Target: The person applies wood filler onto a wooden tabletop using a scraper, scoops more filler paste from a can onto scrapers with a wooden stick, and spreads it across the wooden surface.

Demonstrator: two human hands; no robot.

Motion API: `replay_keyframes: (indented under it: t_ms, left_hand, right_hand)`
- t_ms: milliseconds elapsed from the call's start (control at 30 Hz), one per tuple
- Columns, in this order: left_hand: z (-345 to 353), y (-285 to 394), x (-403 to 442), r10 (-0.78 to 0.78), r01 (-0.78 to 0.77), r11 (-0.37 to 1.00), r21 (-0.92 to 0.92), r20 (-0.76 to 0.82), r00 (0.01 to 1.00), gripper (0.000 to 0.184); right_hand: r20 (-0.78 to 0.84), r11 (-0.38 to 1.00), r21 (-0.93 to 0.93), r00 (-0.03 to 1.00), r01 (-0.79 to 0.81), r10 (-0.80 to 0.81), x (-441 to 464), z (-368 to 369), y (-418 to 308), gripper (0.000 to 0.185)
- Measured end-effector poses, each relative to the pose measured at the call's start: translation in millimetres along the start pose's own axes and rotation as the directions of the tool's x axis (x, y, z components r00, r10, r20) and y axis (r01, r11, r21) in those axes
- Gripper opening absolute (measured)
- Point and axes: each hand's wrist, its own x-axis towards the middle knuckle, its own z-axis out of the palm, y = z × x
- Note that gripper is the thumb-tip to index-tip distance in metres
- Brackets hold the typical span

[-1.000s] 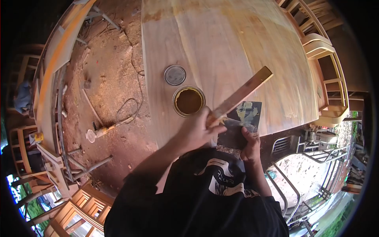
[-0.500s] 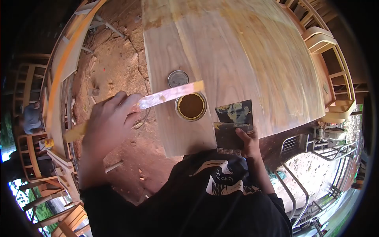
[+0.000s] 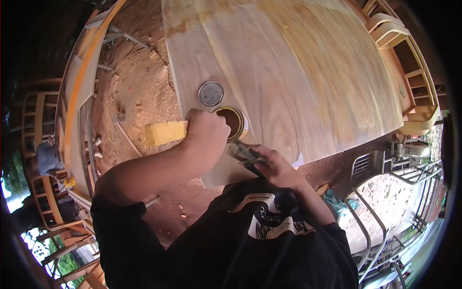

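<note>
My left hand (image 3: 208, 129) is closed around a flat stick with a broad yellow end (image 3: 166, 133) jutting out to the left. The stick's other end is hidden by the hand. That hand is at the near left rim of an open round can (image 3: 244, 126) with brown contents and a yellow-smeared rim. Just below the can, my right hand (image 3: 276, 166) grips a dark, paint-smeared flat plate (image 3: 242, 153), now tilted nearly edge-on. A round metal lid (image 3: 211, 93) lies beyond the can on the wooden panel (image 3: 269, 91).
Yellowish stain covers the panel's right part. Dusty ground (image 3: 137, 91) with scraps lies left. Wooden frames (image 3: 414, 72) stand at right and left, and metal tube frames (image 3: 370, 226) at lower right. A person in grey (image 3: 49, 156) is at far left.
My left hand has moved right and down to the can, bringing the stick along. The right hand has shifted left and up towards the can, turning the plate from face-up to nearly edge-on.
</note>
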Motion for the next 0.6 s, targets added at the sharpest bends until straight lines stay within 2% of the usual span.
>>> replay_keyframes:
  t_ms: [33, 67, 133, 167, 267, 367, 467, 567, 600]
  left_hand:
    - [-10, 2, 2, -0.003, 0.002, 1.000, 0.005, 0.083, 0.997, 0.007]
    - [-15, 4, 4, -0.006, 0.004, 1.000, 0.011, 0.166, 0.986, 0.010]
    - [-10, 6, 9, -0.029, 0.033, 0.999, -0.023, 0.167, 0.986, 0.009]
    - [-8, 6, 12, -0.039, 0.047, 0.998, -0.040, 0.171, 0.985, 0.008]
    - [-8, 4, 20, -0.077, 0.094, 0.993, -0.068, 0.219, 0.973, 0.008]
    - [16, 4, 21, -0.109, 0.115, 0.991, -0.071, 0.082, 0.991, 0.002]
    - [28, -2, 18, -0.096, 0.096, 0.986, -0.138, 0.006, 0.995, 0.004]
    - [25, -9, 15, -0.065, 0.069, 0.979, -0.194, 0.028, 0.998, 0.005]
    - [27, -9, 16, -0.079, 0.080, 0.977, -0.199, 0.012, 0.997, 0.005]
  right_hand:
    - [0.103, 0.993, -0.117, 0.994, -0.019, 0.031, 8, 0, -1, 0.056]
    - [0.129, 0.985, -0.174, 0.992, 0.013, 0.009, 11, 2, -3, 0.059]
    - [0.189, 0.956, -0.282, 0.982, 0.080, -0.027, 15, 8, -6, 0.065]
    - [0.224, 0.940, -0.341, 0.972, 0.009, 0.071, 18, 11, -7, 0.071]
    - [0.248, 0.827, -0.544, 0.969, 0.142, -0.004, 19, 17, 0, 0.063]
    - [0.290, 0.671, -0.700, 0.956, 0.245, -0.047, 20, 28, 3, 0.053]
    - [0.258, 0.538, -0.805, 0.964, 0.252, -0.065, 23, 33, 4, 0.047]
    - [0.242, 0.350, -0.913, 0.969, 0.212, 0.044, 26, 33, -8, 0.047]
    - [0.240, 0.345, -0.915, 0.970, 0.209, 0.049, 27, 33, -8, 0.047]
